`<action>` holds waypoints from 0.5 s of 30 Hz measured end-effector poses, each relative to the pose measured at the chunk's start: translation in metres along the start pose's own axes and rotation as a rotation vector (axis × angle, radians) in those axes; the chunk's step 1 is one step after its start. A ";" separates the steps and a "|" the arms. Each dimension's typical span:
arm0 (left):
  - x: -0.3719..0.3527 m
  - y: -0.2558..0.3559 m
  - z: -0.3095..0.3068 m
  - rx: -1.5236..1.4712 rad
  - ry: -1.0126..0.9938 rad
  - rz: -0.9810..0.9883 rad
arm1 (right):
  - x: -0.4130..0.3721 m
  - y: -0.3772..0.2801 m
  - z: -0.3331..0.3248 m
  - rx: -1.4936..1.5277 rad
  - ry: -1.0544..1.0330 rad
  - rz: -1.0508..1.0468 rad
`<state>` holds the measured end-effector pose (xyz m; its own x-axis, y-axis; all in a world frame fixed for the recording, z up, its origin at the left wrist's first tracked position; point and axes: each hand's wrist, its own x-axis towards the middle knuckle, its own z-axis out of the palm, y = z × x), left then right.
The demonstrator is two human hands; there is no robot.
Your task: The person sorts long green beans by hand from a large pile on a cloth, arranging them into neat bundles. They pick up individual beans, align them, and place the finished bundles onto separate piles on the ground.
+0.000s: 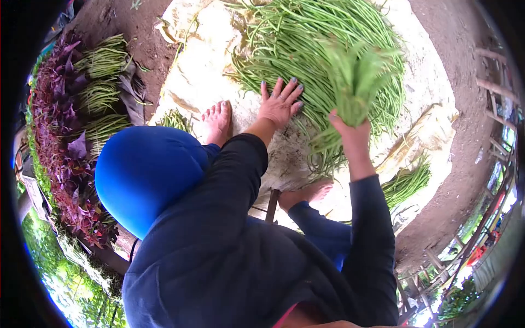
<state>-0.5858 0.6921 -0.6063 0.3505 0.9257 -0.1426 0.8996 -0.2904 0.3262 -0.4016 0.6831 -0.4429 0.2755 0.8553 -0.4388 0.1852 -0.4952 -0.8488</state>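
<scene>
Long green beans lie in a big pile on a pale, soiled sheet. My left hand rests palm down at the pile's near edge, its fingers spread and nothing in its grip. To the right, my right hand is wrapped round a bundle of green beans, held upright above the pile and blurred at its top. Loose bean ends hang below and left of that hand.
A smaller heap of beans lies at the lower right of the sheet. Bean bundles and dark red leafy plants line the left. My blue-clad knee and bare feet are near. Wooden rails stand at right.
</scene>
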 end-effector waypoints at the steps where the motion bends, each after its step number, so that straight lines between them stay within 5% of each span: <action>1: 0.001 0.000 -0.001 -0.023 -0.007 -0.002 | -0.011 -0.010 -0.015 -0.001 -0.047 -0.009; 10: 0.003 -0.001 0.009 0.038 -0.057 -0.005 | -0.139 -0.096 -0.176 -0.004 0.101 -0.352; 15: 0.000 0.011 -0.031 0.081 -0.250 -0.008 | -0.195 -0.115 -0.217 0.231 0.492 -0.645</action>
<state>-0.5843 0.6961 -0.5737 0.3878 0.8422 -0.3746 0.9170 -0.3114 0.2493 -0.2723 0.5401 -0.1961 0.5712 0.7694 0.2860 0.2647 0.1572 -0.9514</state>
